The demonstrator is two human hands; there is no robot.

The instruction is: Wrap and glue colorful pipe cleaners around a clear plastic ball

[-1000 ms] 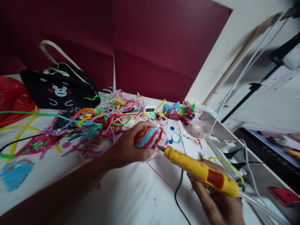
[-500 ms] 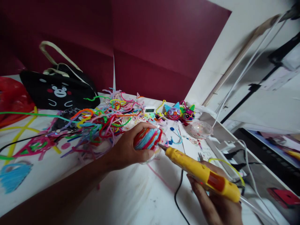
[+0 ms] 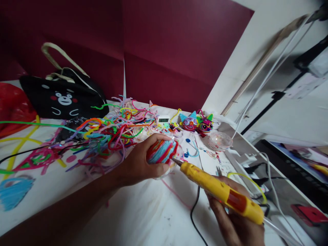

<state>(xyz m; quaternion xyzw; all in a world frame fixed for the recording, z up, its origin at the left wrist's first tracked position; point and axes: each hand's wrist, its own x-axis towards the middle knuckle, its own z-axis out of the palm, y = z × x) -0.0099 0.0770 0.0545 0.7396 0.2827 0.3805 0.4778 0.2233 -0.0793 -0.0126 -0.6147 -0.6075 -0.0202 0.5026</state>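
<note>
In my left hand (image 3: 142, 159) is a ball wrapped in red, orange and light blue pipe cleaners (image 3: 162, 152), fingers curled round its left side. My right hand (image 3: 234, 215) grips a yellow hot glue gun (image 3: 212, 182), with a clear glue stick (image 3: 284, 232) coming out of its rear. The gun's metal nozzle meets the right side of the ball, or lies very close to it. Behind the ball, partly hidden, sits clear plastic with coloured specks. Part of a pair of pliers or scissors (image 3: 219, 171) shows behind my right hand.
A tangle of pipe cleaners (image 3: 120, 128) spreads at the back left, before a black bag (image 3: 64, 99). Two decorated animal-faced balls (image 3: 189, 122) stand behind, beside a clear bowl (image 3: 220, 141). A black cable (image 3: 195, 208) crosses the table; a grey tray (image 3: 271, 188) holds plugs at right.
The glue gun's nozzle has shifted slightly left and down along the ball. The ball appears turned a little in my left hand. Both hands keep their hold.
</note>
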